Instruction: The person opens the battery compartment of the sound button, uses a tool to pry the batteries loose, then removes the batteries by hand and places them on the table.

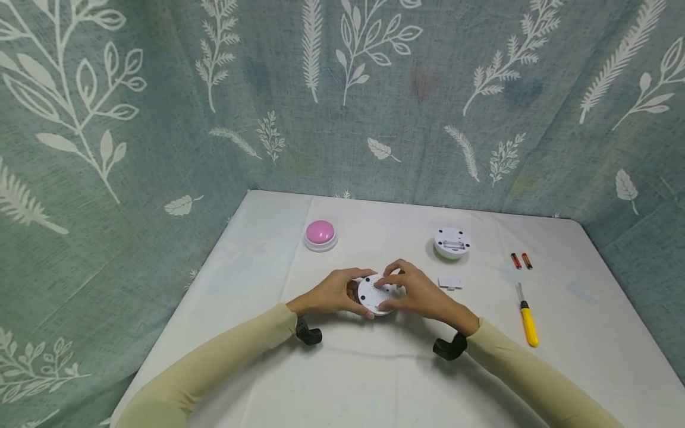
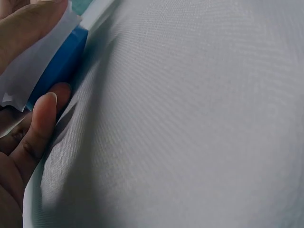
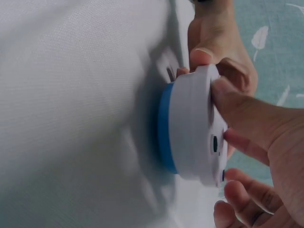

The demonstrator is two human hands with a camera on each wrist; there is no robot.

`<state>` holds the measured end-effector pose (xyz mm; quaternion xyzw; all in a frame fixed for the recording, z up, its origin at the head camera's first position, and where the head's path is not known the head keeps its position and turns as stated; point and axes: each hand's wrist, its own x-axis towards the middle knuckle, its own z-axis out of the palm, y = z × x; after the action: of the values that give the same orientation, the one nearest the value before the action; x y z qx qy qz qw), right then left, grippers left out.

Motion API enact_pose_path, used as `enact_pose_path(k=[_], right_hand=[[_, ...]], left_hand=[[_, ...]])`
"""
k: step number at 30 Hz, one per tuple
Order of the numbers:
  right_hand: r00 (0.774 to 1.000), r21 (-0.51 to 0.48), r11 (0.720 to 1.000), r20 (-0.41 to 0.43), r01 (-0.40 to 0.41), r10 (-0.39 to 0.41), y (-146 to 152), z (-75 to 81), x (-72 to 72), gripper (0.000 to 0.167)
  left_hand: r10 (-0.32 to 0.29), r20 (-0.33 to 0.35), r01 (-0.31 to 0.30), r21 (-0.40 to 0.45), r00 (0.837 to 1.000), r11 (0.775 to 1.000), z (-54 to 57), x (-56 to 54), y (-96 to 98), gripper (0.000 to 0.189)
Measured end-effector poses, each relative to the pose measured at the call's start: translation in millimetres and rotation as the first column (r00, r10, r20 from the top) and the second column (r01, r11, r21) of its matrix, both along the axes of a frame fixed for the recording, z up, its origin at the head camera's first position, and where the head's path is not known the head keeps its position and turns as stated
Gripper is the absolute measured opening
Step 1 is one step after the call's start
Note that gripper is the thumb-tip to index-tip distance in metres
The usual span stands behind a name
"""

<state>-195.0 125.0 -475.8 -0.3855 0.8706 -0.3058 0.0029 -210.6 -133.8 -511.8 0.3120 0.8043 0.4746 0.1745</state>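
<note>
A round push-button buzzer [image 3: 192,126] with a white base and blue dome is held upside down low over the white cloth. In the head view its white base [image 1: 369,295], with small dark feet, faces up. My left hand [image 1: 338,291] grips it by the rim, thumb on the near side and fingers round the far side. From the right, my right hand [image 1: 420,292] touches the base with thumb and index fingertips; the other fingers are loosely bent off it. The blue dome [image 2: 59,64] faces the cloth in the left wrist view.
A pink-topped buzzer [image 1: 320,232] stands at the back left. Another buzzer [image 1: 452,242], green dome down, shows an uncovered battery slot; a white battery cover [image 1: 449,283] lies before it. Two batteries [image 1: 521,260] and a yellow-handled screwdriver [image 1: 528,321] lie on the right.
</note>
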Motion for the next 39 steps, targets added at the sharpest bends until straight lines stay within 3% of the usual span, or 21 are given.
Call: enact_pose_path(k=[4,13,18,22,28,39], right_hand=[[1.0,0.029,1.0,-0.009,0.007,-0.006,-3.4,5.2,1.4,0.035],[0.998,0.226,0.974,-0.062,-0.002,0.017,-18.6,26.7,6.7,0.035],[0.989,0.316,0.949,-0.133,-0.026,0.071,-26.4,35.9,11.6,0.018],[0.959,0.351,0.935,-0.241,-0.055,0.147,-28.6,32.7,15.0,0.009],[0.872,0.344,0.933,-0.421,-0.102,0.251,-27.7,19.6,16.8,0.007],[0.829,0.236,0.951,-0.476,-0.201,0.294,-20.0,9.6,10.8,0.007]], left_hand=[[-0.003,-0.03,0.003,-0.003,1.0,1.0,-0.8,-0.9,-0.5,0.096],[-0.015,-0.092,0.014,-0.004,0.996,1.0,0.9,-1.9,-0.5,0.095],[-0.025,-0.108,0.028,0.03,0.994,0.999,0.0,-2.8,-0.7,0.091],[-0.01,-0.083,0.013,0.042,0.996,0.999,0.1,-2.1,-2.0,0.091],[0.018,-0.05,-0.016,0.042,0.999,0.999,-0.6,-1.8,-3.9,0.093],[0.028,-0.038,-0.027,0.033,0.999,0.999,-6.7,-5.3,-6.2,0.096]])
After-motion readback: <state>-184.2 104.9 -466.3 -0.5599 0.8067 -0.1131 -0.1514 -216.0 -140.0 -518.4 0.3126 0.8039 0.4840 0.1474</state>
